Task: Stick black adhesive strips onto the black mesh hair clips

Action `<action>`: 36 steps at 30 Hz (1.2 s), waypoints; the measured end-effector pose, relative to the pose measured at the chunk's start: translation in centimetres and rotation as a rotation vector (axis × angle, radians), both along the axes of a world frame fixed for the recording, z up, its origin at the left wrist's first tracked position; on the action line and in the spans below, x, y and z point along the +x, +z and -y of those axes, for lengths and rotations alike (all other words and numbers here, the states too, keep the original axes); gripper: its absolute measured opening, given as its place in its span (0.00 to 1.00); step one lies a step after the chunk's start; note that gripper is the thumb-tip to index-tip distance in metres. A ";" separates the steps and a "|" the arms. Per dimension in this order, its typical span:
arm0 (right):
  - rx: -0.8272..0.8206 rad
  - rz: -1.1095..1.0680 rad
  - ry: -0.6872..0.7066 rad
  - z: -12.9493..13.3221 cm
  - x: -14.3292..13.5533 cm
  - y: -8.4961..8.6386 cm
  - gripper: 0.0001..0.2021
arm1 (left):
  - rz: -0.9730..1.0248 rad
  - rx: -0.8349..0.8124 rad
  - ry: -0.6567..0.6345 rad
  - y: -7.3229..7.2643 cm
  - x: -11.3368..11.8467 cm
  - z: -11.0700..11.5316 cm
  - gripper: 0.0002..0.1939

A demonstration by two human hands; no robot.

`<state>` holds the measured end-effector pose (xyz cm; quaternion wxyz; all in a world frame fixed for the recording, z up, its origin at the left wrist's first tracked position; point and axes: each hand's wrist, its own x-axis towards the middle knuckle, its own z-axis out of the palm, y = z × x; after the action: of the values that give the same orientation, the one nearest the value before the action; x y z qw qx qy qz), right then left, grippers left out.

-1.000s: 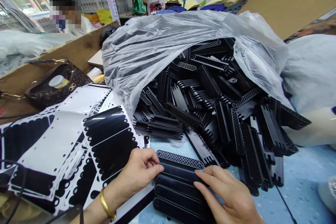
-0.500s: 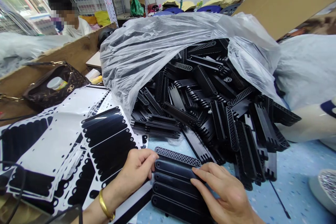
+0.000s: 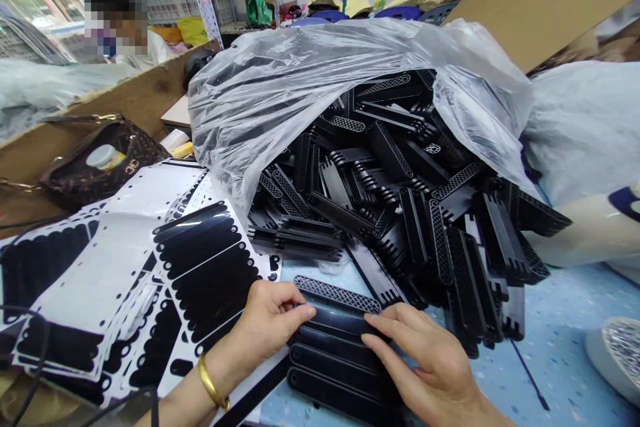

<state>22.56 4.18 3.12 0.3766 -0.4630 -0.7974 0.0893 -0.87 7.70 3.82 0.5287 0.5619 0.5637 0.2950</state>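
A row of long black plastic pieces point(image 3: 345, 393) with rounded ends lies on the table before me, glossy faces up. The farthest piece shows a lattice side point(image 3: 335, 292). A glossy black strip point(image 3: 333, 321) lies along that piece's top. My left hand point(image 3: 277, 317) is closed at the strip's left end, thumb reaching over it. My right hand point(image 3: 420, 353) has thumb and fingertips closed about its right end; I cannot tell whether it also grips the piece. Left of the hands lie sheets of black strips point(image 3: 215, 273) on white backing.
A translucent plastic bag point(image 3: 280, 87) spills many black pieces point(image 3: 390, 193) onto the blue speckled table point(image 3: 560, 320). A bowl of small metal parts point(image 3: 595, 347) and a thin dark tool point(image 3: 530, 377) are at right. A brown handbag point(image 3: 75, 173) sits left; a person point(image 3: 120, 20) is beyond the cardboard wall.
My left hand has shifted slightly right, its thumb now stretched farther over the left end of the black strip. The right hand stays almost in place.
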 end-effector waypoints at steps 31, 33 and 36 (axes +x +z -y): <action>-0.248 -0.153 0.138 0.0 1.6 -0.1 0.09 | -0.064 0.157 -0.085 -1.3 -0.6 0.2 0.14; -0.245 -0.149 0.145 0.1 1.6 -0.1 0.10 | -0.068 0.165 -0.085 -1.5 -0.6 0.2 0.14; -0.234 -0.138 0.143 0.1 1.6 -0.1 0.11 | -0.066 0.164 -0.088 -1.6 -0.7 0.2 0.14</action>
<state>24.20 4.06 3.00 0.3668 -0.4384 -0.7847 0.2397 -1.58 7.50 2.22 0.4744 0.6370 0.5295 0.2979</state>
